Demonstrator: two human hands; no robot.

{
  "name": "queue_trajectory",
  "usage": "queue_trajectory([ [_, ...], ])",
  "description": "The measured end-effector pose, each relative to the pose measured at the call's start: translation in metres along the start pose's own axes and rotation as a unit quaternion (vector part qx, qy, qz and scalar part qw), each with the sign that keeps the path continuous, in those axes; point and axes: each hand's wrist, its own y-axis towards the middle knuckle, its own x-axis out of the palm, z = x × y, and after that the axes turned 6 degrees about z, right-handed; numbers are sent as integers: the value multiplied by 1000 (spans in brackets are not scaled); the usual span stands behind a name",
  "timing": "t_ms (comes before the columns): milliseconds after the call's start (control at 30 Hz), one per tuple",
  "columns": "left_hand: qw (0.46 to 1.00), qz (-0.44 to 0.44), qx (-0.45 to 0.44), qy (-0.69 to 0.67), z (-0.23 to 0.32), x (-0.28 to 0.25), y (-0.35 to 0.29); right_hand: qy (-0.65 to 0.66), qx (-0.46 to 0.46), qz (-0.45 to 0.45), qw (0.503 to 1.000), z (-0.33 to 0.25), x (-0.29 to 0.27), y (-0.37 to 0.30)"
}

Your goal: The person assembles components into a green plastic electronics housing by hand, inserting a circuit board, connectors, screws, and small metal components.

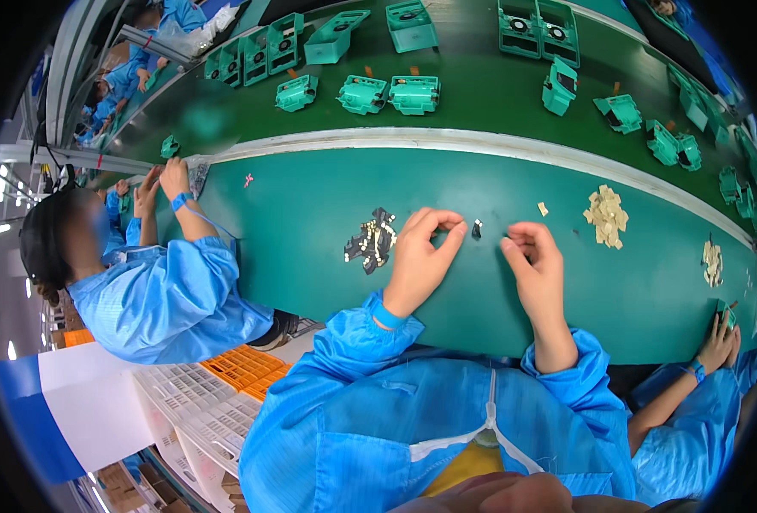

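Observation:
My left hand [421, 259] hovers over the green table just right of a pile of small black parts with pale spots [372, 241]. Its thumb and index fingertip come together in a pinch; anything between them is too small to make out. A single black part [477, 230] with a pale spot lies between my two hands. On its other side is my right hand [538, 272], thumb and fingers curled close together, with whatever they may hold hidden. One cream-coloured piece [543, 209] lies beyond the right hand, and a heap of similar pieces [606, 217] sits farther right.
Behind the worktable [310, 188], past a pale rail [447, 139], a green conveyor [473, 94] carries teal housings [414, 95] and trays. Co-workers in blue sit at my left [165, 299] and right [695, 427]. Another pale pile [712, 263] lies far right, a pink bit [248, 180] far left.

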Motion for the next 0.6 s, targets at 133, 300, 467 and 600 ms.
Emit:
queue_trajectory([
  [133, 978, -26, 158, 133, 5, 3, -2, -133, -101, -17, 986, -6, 5, 3],
  [300, 973, -20, 172, 150, -1, 13, 1, -129, -99, 1, 987, 2, 5, 1],
  [467, 981, 26, 161, 108, -10, 19, 7, -138, -122, 5, 983, 0, 7, 1],
  [600, 995, 69, 73, -12, -5, 19, 9, -132, -110, 8, 985, 1, 4, 1],
])
